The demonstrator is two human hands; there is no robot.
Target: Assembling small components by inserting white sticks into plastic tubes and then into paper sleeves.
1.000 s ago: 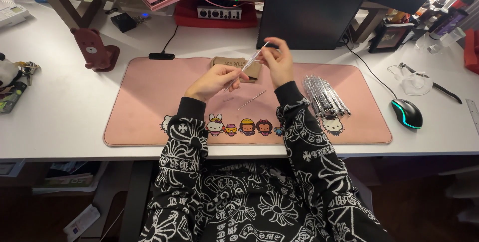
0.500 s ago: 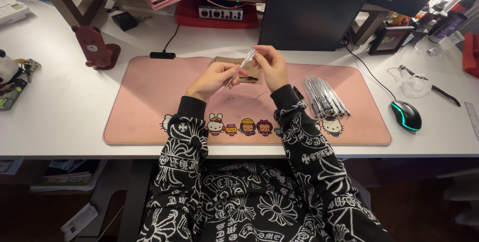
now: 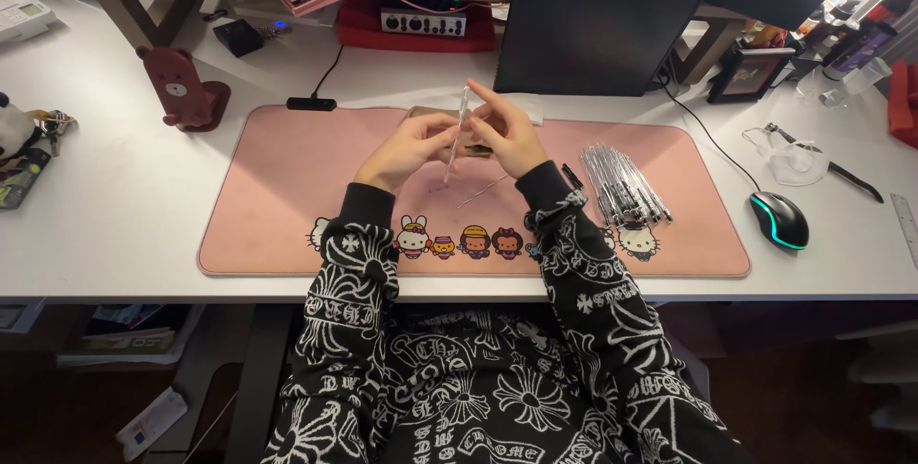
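A thin clear plastic pen tube (image 3: 457,135) is pinched nearly upright between the left hand (image 3: 411,148) and right hand (image 3: 507,134), above the pink desk mat (image 3: 287,196) (more pens (image 3: 622,182) lie at three o'clock).

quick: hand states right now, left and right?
Left hand: fingers closed on the lower part of the clear pen.
Right hand: fingers closed on the same pen's upper part.

Both hands (image 3: 459,139) hold what looks like a clear pen (image 3: 456,135) upright above the pink desk mat (image 3: 287,196)
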